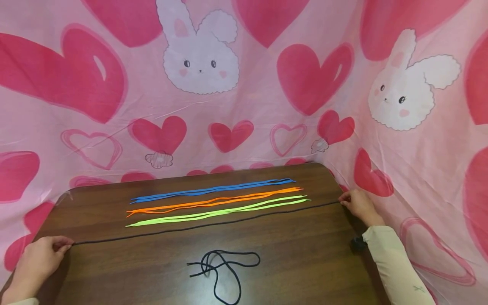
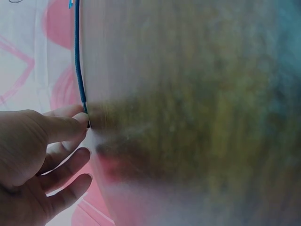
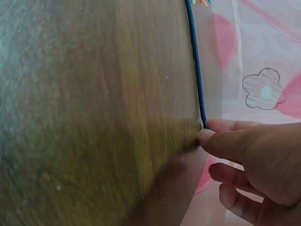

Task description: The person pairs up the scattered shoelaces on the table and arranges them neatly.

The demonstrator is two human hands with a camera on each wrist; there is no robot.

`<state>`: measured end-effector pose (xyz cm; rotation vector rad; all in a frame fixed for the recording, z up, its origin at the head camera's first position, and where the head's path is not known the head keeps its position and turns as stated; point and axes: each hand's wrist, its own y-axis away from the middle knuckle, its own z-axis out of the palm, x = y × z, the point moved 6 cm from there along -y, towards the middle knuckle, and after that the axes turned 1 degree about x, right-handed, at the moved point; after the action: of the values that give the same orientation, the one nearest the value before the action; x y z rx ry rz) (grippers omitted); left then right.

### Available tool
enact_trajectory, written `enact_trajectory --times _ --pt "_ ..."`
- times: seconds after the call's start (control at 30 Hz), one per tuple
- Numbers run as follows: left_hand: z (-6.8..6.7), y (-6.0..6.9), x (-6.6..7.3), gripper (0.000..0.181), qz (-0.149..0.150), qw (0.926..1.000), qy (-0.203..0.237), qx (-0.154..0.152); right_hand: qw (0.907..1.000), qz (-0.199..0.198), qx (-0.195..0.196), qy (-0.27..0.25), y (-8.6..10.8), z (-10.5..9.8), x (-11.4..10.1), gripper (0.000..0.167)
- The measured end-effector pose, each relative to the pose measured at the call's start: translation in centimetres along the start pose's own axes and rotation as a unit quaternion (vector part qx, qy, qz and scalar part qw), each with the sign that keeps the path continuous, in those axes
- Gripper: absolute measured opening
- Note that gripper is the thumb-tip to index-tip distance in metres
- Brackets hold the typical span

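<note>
A long black shoelace (image 1: 206,226) stretches nearly straight across the wooden table between both hands. My left hand (image 1: 42,256) pinches its left end between thumb and index finger, as the left wrist view shows with the lace (image 2: 79,61) running away from the fingertips. At the table's right edge my right hand (image 1: 360,206) pinches the other end; the lace (image 3: 195,61) also shows in the right wrist view. A second black shoelace (image 1: 228,264) lies in loose crossed loops nearer the front.
Behind the stretched lace lie pairs of laces side by side: green (image 1: 217,213), orange (image 1: 213,201) and blue (image 1: 213,189). The table (image 1: 145,267) is brown wood. A pink fabric backdrop (image 1: 259,101) with hearts and rabbits stands behind and at the right.
</note>
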<state>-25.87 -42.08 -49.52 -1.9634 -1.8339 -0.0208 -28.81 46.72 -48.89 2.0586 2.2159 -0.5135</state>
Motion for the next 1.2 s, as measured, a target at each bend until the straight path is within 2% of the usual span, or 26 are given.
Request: enact_trajectory --times 0.17,0.33,0.43,0.53,0.63,0.7,0.77,0.83,0.9,1.0,1.1,1.2 --pt "-0.1 -0.1 0.1 0.004 -0.007 1.0000 0.001 -0.003 1.0000 0.004 -0.007 -0.004 -0.1 -0.1 0.0 0.005" --pt "-0.2 -0.1 0.6 0.009 0.003 1.0000 -0.003 -0.007 1.0000 0.002 -0.008 -0.003 0.1 -0.2 -0.2 0.012" --pt "-0.5 -0.3 1.7 0.012 0.021 0.9997 -0.007 0.009 0.9999 -0.015 0.000 0.004 0.3 -0.5 -1.3 0.016" --pt "-1.0 -0.6 4.1 0.012 0.052 0.9979 -0.002 0.038 0.9996 -0.027 0.013 -0.001 0.2 -1.0 -3.8 0.017" --pt "-1.0 -1.0 7.8 0.014 0.082 0.9956 0.016 0.043 0.9990 -0.030 0.016 -0.028 0.0 -1.5 -7.5 0.016" --pt "-0.8 -1.3 11.1 0.014 0.109 0.9932 0.036 0.021 0.9968 -0.047 -0.003 -0.065 -0.1 -1.4 -10.7 0.014" --pt "-0.4 -1.4 14.9 0.014 0.139 0.9880 0.067 -0.005 0.9899 -0.081 -0.044 -0.108 0.1 -1.0 -14.4 0.013" --pt "0.2 -1.3 19.1 0.014 0.175 0.9778 0.106 -0.047 0.9762 -0.121 -0.105 -0.146 0.7 -0.5 -18.4 0.014" --pt "1.1 -0.9 23.2 0.015 0.201 0.9643 0.143 -0.097 0.9595 -0.160 -0.161 -0.167 1.6 0.2 -22.1 0.016" --pt "2.6 -0.2 28.4 0.016 0.201 0.9438 0.180 -0.191 0.9385 -0.204 -0.218 -0.174 3.0 1.6 -27.1 0.018" --pt "4.0 0.7 32.1 0.019 0.200 0.9262 0.194 -0.253 0.9312 -0.224 -0.241 -0.157 4.1 3.9 -30.7 0.020" --pt "5.4 1.6 34.7 0.022 0.205 0.9140 0.199 -0.288 0.9334 -0.216 -0.257 -0.126 5.0 6.4 -33.0 0.022"
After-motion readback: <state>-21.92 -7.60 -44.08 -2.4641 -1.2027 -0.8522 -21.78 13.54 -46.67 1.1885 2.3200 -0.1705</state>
